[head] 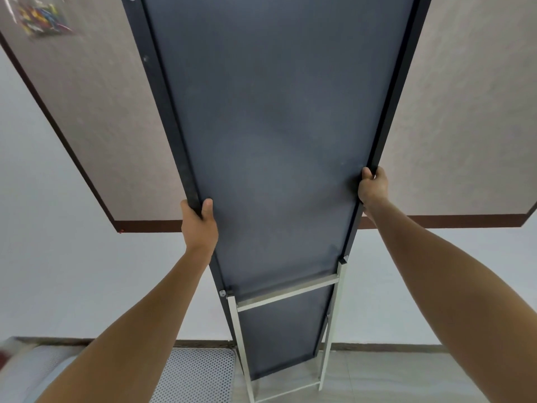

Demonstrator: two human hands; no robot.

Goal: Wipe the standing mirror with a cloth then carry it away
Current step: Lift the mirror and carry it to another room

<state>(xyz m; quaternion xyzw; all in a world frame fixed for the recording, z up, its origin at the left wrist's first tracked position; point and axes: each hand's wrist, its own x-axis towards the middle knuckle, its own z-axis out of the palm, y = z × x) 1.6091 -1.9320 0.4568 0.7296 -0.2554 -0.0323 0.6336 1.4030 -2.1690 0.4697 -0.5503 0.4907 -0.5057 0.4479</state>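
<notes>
The standing mirror (273, 141) fills the middle of the view with its dark grey back panel turned toward me; its glass side is hidden. A black frame runs down both long edges, and a light metal stand (286, 295) is hinged to the lower part. My left hand (199, 225) grips the left frame edge, thumb on the back panel. My right hand (373, 186) grips the right frame edge a little higher. The mirror's bottom end hangs above the floor. No cloth is in view.
A white wall (58, 271) stands straight ahead, with a beige board (96, 112) edged in dark brown on it. A bag of colourful clips (40, 16) hangs at the top left. A white perforated mat (197, 373) lies on the floor at the lower left, beside pale tiles (392, 373).
</notes>
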